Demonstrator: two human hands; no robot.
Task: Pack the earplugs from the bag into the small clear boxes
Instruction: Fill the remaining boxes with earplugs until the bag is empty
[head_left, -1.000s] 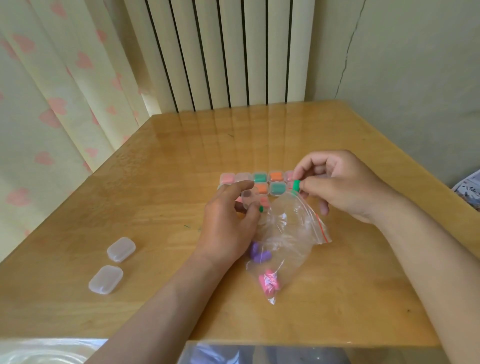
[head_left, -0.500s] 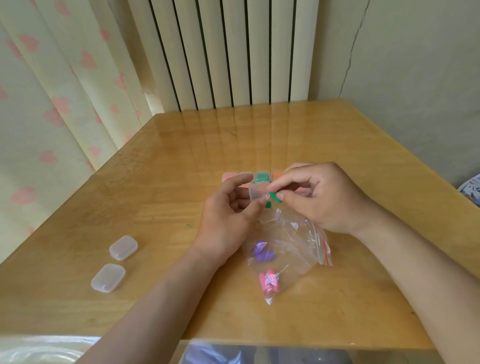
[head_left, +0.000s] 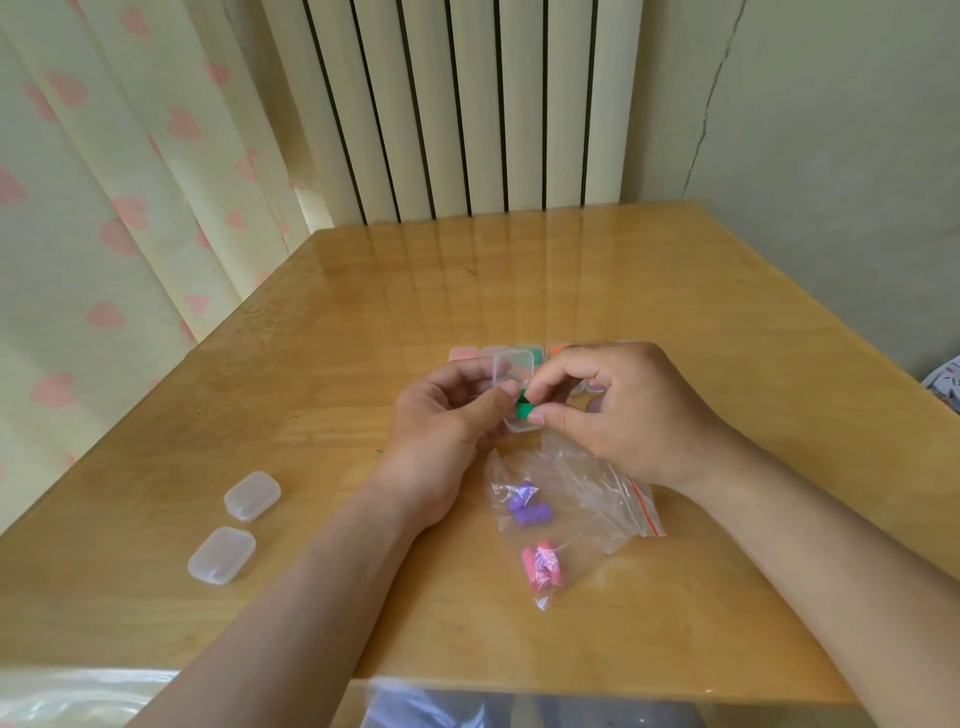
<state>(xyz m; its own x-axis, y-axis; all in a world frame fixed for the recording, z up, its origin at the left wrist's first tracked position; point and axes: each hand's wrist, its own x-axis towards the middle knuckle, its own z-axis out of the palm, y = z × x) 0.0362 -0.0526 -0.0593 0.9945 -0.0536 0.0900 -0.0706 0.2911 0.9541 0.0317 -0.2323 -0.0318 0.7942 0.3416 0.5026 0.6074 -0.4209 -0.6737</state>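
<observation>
The green earplug (head_left: 523, 425) has reached the box (head_left: 514, 367) over glossy table (head_left: 363, 322).

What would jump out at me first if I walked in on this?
Mid-table, the left hand holds a small open box while the right hand pinches a green earplug at it. Just nearer the person lies a clear bag with purple earplugs and pink earplugs inside. Two closed boxes sit apart at the left.
</observation>
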